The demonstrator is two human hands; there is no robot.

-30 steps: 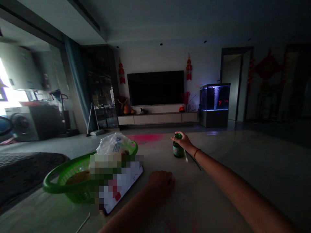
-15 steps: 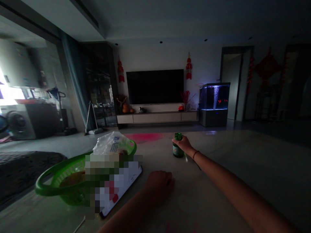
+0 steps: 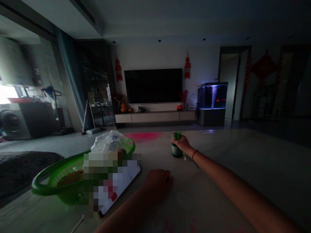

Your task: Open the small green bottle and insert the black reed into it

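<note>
A green glass bottle [image 3: 176, 151] with a pale label stands upright on the table [image 3: 206, 194]. My right hand [image 3: 184, 144] is wrapped round its upper part, just below the top. Closer to me, my left hand [image 3: 159, 182] rests on the tabletop with its fingers curled in, in dim light, and I see nothing in it. To the left of that hand lies a phone or tablet [image 3: 126, 186] with a lit screen, partly blurred out by pixel blocks. It leans or lies against a green plastic basket [image 3: 40, 189].
A clear plastic bag [image 3: 107, 142] with printing sits in the basket, partly blurred out. A thin cable [image 3: 77, 224] runs toward me at lower left. Beyond the table are a low TV cabinet [image 3: 155, 117], a lit fish tank [image 3: 212, 97] and a dark sofa edge [image 3: 26, 171].
The whole view has shifted slightly, with things a little further left. Both hands and the bottle keep their places on the table.
</note>
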